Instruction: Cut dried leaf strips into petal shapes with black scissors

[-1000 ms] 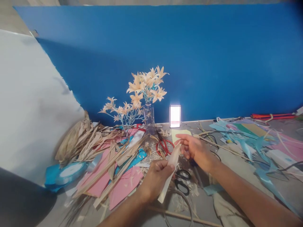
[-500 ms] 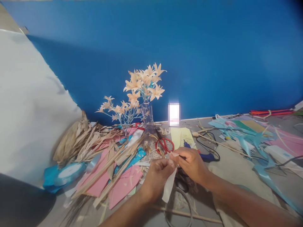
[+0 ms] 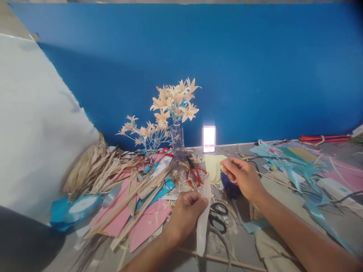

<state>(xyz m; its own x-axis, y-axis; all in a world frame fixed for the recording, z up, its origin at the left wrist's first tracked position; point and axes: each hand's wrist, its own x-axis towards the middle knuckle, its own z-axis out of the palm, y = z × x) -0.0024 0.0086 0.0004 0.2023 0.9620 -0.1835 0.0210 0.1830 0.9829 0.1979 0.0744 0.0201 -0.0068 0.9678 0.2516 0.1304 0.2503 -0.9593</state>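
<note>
My left hand (image 3: 188, 211) pinches a pale husk strip (image 3: 203, 223) between thumb and fingers. The strip stands nearly upright, its pointed end above the thumb and its wider end hanging toward the table. Up and to the right, my right hand (image 3: 241, 175) is apart from the strip, thumb and fingertips pressed together. Whatever may be in that pinch is too small to make out. Just below it lies a dark blue tool (image 3: 231, 186), partly covered by the hand. Black-handled scissors (image 3: 219, 217) rest beside the strip, and red-handled pliers (image 3: 195, 175) lie behind it.
Cream husk flowers stand in a clear vase (image 3: 177, 141) by the blue wall (image 3: 255, 75). Dried husks (image 3: 87, 166), pink paper (image 3: 150, 223) and a blue ribbon roll (image 3: 83, 207) crowd the left. Yellow paper (image 3: 212, 164) lies centre back; a beige cloth (image 3: 275, 226) and ribbons fill the right.
My right hand has moved away from my left, up and to the right, leaving the strip in the left hand alone. The strip's upper end and the black-handled scissors now show.
</note>
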